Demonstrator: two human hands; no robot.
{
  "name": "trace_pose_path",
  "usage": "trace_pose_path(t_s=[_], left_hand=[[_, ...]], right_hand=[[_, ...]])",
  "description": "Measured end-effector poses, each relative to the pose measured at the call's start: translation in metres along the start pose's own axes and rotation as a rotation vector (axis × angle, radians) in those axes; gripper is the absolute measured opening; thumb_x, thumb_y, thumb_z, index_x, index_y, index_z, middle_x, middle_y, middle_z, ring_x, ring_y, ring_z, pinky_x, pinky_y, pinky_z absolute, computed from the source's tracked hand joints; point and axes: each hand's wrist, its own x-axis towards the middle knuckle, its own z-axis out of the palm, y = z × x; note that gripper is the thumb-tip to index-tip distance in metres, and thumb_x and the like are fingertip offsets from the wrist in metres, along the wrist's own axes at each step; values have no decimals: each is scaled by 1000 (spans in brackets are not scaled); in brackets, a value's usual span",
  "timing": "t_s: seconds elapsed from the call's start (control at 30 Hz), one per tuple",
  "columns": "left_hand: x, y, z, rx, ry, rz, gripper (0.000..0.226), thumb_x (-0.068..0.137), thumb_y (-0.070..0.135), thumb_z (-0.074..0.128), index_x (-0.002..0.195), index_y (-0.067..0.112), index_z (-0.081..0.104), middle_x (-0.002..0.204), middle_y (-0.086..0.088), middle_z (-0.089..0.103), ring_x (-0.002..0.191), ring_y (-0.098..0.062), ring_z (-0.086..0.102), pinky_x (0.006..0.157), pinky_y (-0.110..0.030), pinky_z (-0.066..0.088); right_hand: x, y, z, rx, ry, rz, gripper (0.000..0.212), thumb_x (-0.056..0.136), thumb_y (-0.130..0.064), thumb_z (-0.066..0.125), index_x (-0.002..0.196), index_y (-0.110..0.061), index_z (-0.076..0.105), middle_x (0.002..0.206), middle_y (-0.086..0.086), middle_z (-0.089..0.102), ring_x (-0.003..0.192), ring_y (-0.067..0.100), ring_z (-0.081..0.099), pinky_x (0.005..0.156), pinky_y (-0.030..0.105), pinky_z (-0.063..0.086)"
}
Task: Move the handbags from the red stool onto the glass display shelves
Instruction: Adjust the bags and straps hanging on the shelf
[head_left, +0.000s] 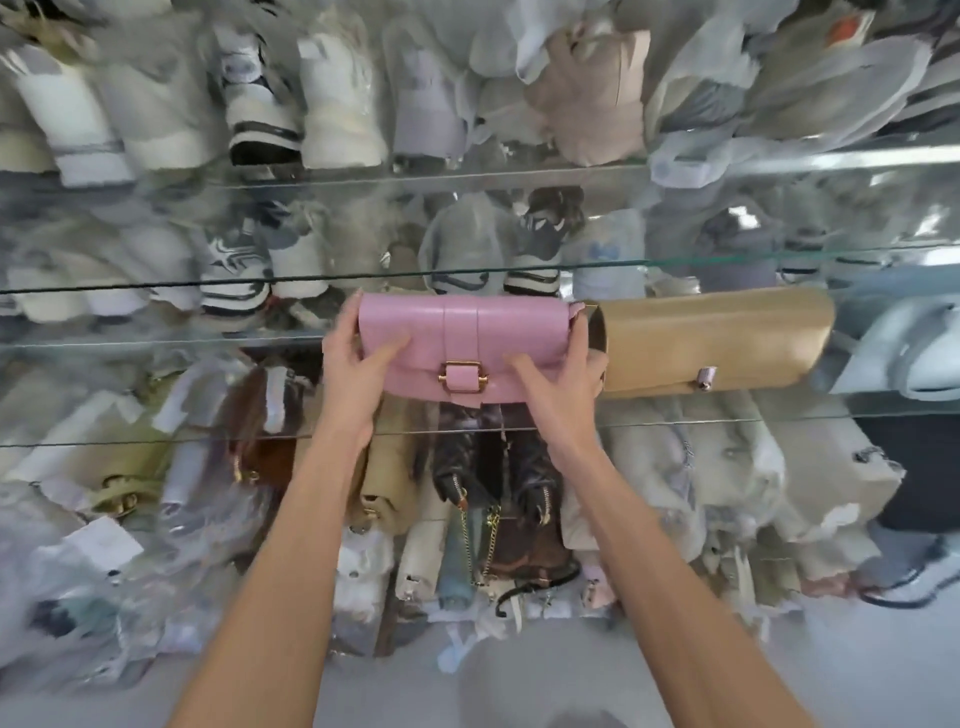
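Observation:
A pink handbag (457, 338) with a gold buckle stands on a glass shelf (156, 439) at mid height. My left hand (356, 369) grips its left end, thumb on the front and fingers behind. My right hand (558, 384) grips its right end the same way. A tan handbag (711, 340) stands right beside it on the same shelf, touching or nearly touching the pink one. The red stool is out of view.
Higher glass shelves (415, 273) carry several wrapped bags in plastic. Below the shelf more bags lie packed on the floor, among them a dark brown one with a chain (498, 519). A person's shoe (914, 577) shows at the lower right.

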Motion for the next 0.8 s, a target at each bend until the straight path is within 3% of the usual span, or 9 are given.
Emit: trace_pose_path(t_s=[0.07, 0.23, 0.37, 0.43, 0.5, 0.63, 0.73, 0.8], left_hand=[[4, -6, 2, 29, -18, 8, 86, 82, 33, 86, 156, 41, 42, 151, 0, 52, 132, -13, 57, 113, -43, 50], [3, -19, -2, 54, -48, 84, 85, 94, 16, 76, 165, 26, 29, 156, 9, 46, 137, -6, 51, 111, -21, 44], [4, -26, 1, 153, 21, 127, 80, 95, 15, 74, 163, 30, 34, 152, 6, 50, 140, -13, 49, 117, -33, 41], [4, -28, 2, 160, 22, 151, 80, 96, 14, 71, 163, 33, 32, 156, 5, 48, 140, -10, 46, 111, -20, 38], [0, -28, 2, 161, 14, 159, 81, 98, 13, 68, 165, 34, 26, 159, 4, 44, 139, -7, 44, 106, -12, 35], [-4, -30, 3, 168, 9, 168, 82, 99, 13, 66, 165, 33, 22, 162, -1, 43, 144, -16, 44, 113, -22, 33], [-10, -30, 1, 173, 18, 161, 84, 98, 13, 69, 165, 35, 23, 162, -4, 42, 149, -20, 38, 124, -39, 31], [-16, -26, -2, 200, 36, 163, 86, 95, 15, 73, 163, 41, 26, 162, -9, 39, 152, -27, 34, 127, -48, 28]], right_hand=[[-3, 0, 5, -36, 21, -12, 102, 88, -42, 72, 170, -34, 11, 134, 0, 27, 125, 23, 27, 116, 33, 25], [-3, -4, 13, -68, 130, -41, 98, 79, -47, 73, 164, -34, 27, 132, 2, 39, 131, 27, 40, 124, 49, 32], [0, -7, 16, -69, 185, -34, 100, 75, -65, 70, 163, -35, 33, 129, -12, 45, 132, 20, 51, 119, 49, 42], [0, -5, 18, -8, 200, -45, 101, 81, -68, 71, 166, -33, 28, 137, -19, 49, 135, 14, 54, 119, 49, 44], [0, -1, 20, 24, 210, -28, 99, 86, -66, 70, 168, -34, 24, 143, -8, 57, 132, 11, 59, 119, 49, 46], [-4, 1, 24, -38, 192, -21, 93, 83, -70, 72, 161, -32, 41, 138, -4, 54, 129, 15, 58, 118, 46, 46], [-16, -1, 23, -27, 181, -45, 78, 92, -47, 75, 160, -28, 41, 138, -10, 48, 125, -3, 54, 116, 33, 45], [-19, 1, 16, 7, 167, -65, 62, 99, -29, 74, 152, -32, 43, 136, -20, 53, 117, -18, 55, 104, 15, 46]])
